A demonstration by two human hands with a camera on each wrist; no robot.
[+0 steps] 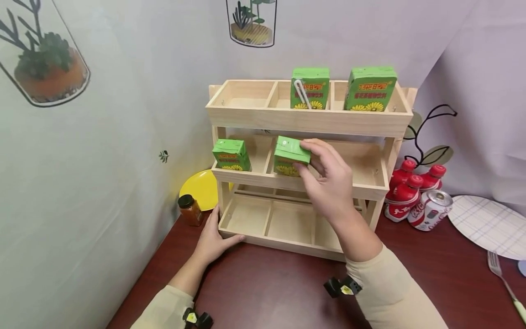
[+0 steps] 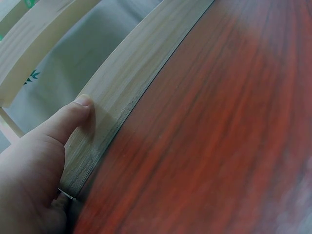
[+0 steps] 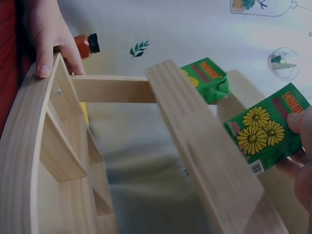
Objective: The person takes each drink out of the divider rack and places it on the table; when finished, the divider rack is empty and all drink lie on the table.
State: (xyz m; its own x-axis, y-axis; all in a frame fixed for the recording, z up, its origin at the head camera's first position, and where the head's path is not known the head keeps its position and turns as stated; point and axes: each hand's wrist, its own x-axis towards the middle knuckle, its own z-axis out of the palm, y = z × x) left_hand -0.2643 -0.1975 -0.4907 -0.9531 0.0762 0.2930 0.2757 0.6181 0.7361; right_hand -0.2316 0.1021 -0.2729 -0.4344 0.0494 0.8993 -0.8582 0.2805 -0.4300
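A three-tier wooden shelf [image 1: 287, 246] stands on the table. My right hand [image 1: 330, 183] pinches a green drink carton [image 1: 289, 157] with yellow flowers, thumb at its front and fingers at its back. In the head view this carton overlaps the middle tier near a divider; in the right wrist view, its lower end is behind the tier's front board [image 3: 204, 141]. My left hand [image 1: 211, 242] grips the bottom tier's left front corner, its thumb [image 2: 73, 114] along the front board. Another green carton [image 1: 232, 155] sits in the middle tier's left compartment.
On the top tier stand two green cartons, one with a straw [image 1: 309, 89], another farther right [image 1: 370, 89]. Left of the shelf are a yellow plate [image 1: 201, 187] and a dark-lidded jar [image 1: 190, 210]. Right are red bottles [image 1: 404, 196], a can [image 1: 430, 210], a checked plate [image 1: 489, 219] and a fork [image 1: 499, 269].
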